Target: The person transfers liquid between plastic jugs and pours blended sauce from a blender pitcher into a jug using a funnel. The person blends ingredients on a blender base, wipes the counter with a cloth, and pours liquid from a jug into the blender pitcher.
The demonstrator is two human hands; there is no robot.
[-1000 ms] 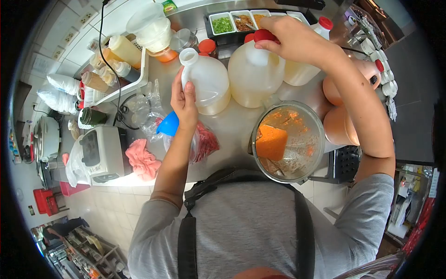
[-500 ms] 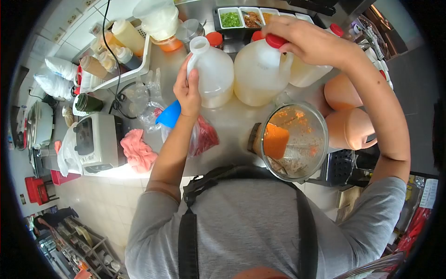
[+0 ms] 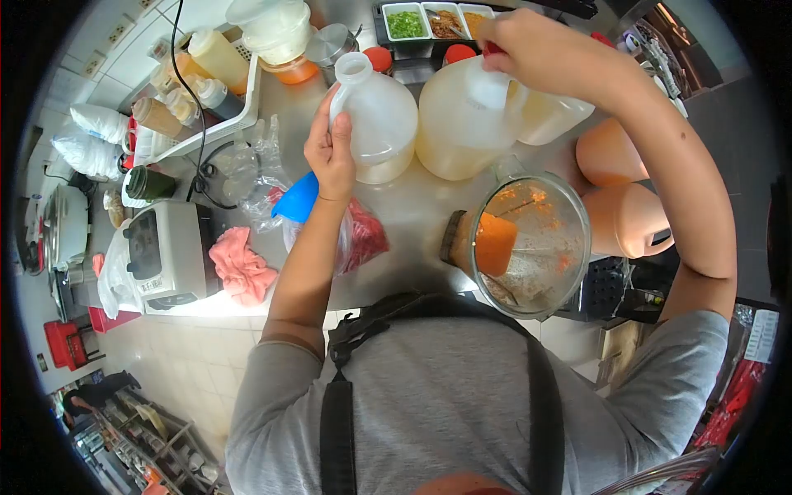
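"Where's the open jug [image 3: 379, 124]?"
"On the smooth metal counter [image 3: 404, 247]: translucent, round-shouldered, gripped at its side by the left hand [image 3: 330, 158]."
"And the right hand [image 3: 528, 51]?"
"Pinching a red cap [image 3: 493, 58] atop a cloudy jug [image 3: 462, 132], near a clear, orange-smeared pitcher [image 3: 540, 282]."

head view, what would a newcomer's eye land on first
Probably the clear pitcher, smeared orange inside, at the counter's near edge. Beyond it, the left hand holds an uncapped jug while the right hand is on the red cap of the yellowish jug alongside.
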